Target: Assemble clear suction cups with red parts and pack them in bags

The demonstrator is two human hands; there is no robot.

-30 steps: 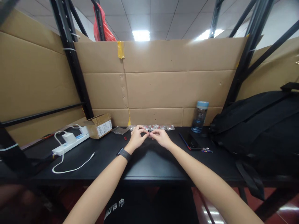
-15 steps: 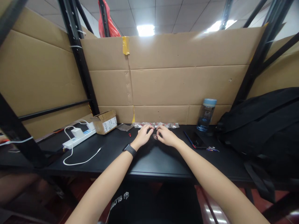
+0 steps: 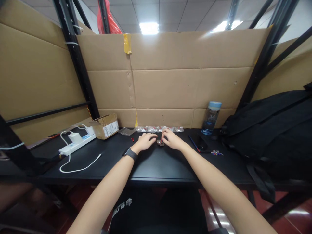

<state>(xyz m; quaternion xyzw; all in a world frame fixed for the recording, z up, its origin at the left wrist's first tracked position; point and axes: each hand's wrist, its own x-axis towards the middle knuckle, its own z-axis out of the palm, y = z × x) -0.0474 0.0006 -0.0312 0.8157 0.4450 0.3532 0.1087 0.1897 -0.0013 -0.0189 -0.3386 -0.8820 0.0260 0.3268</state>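
A small round metal disc (image 3: pixel 159 143) with a bit of red cord on it is at the middle of the black table. My right hand (image 3: pixel 172 139) has its thumb and forefinger drawn together at the disc's right side, where the red cord shows. To the left of the disc is my left hand (image 3: pixel 146 141), palm down, fingers stretched towards it and holding nothing that I can see. A dark watch (image 3: pixel 130 153) is on my left wrist. Behind both hands lies a row of small clear plastic packets (image 3: pixel 158 129) with red bits inside.
A small red loop (image 3: pixel 132 139) and a clear bag (image 3: pixel 126 131) lie left, near an open cardboard box (image 3: pixel 105 126). Further left is a white power strip (image 3: pixel 78 142) with a cable. On the right are a phone (image 3: pixel 200 143), a water bottle (image 3: pixel 211 118) and a black backpack (image 3: pixel 270 133).
My left hand has drawn a little away from the disc. The disc now looks flatter, with red cord showing by my right fingers. The whole view has shifted slightly.
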